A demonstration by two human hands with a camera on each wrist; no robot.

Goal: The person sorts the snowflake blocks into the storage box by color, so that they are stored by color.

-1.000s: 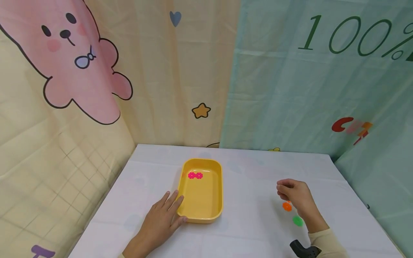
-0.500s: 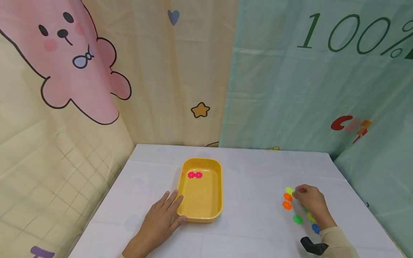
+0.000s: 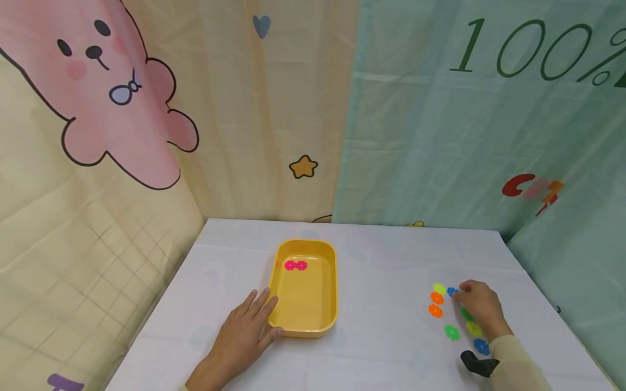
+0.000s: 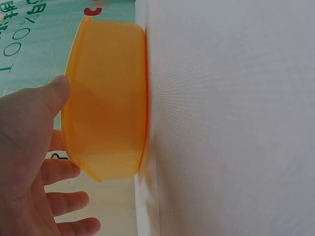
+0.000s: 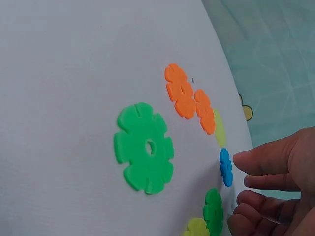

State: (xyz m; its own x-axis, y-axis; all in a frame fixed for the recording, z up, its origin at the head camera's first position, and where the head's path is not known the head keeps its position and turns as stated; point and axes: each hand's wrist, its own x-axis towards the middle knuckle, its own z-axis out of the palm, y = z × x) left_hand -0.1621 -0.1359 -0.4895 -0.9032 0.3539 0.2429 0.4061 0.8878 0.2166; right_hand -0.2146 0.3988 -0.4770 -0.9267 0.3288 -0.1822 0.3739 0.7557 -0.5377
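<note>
My left hand (image 3: 246, 331) rests at the near left corner of a yellow plastic tray (image 3: 303, 332), fingers spread. In the left wrist view, the thumb (image 4: 60, 91) lies against the rim. Two joined pink flower-shaped pieces (image 3: 295, 265) lie inside the tray. My right hand (image 3: 481, 305) is over the table's right part, its fingers loosely bent. Its fingertips are right by a flat blue flower-shaped piece (image 5: 226, 167), with thumb and forefinger slightly apart. Around it lie orange pieces (image 5: 180, 91), a green piece (image 5: 145, 147), yellow pieces (image 3: 473, 328) and another blue piece (image 3: 481, 347).
A white cloth covers the table (image 3: 371, 326). Printed curtains (image 3: 420, 136) hang behind and at both sides. A black wrist device (image 3: 479, 364) sits at the right sleeve, low over the tabletop.
My right hand has moved right and slightly nearer, uncovering the yellow, orange, green and blue pieces. The left hand stays at the tray, which has not moved.
</note>
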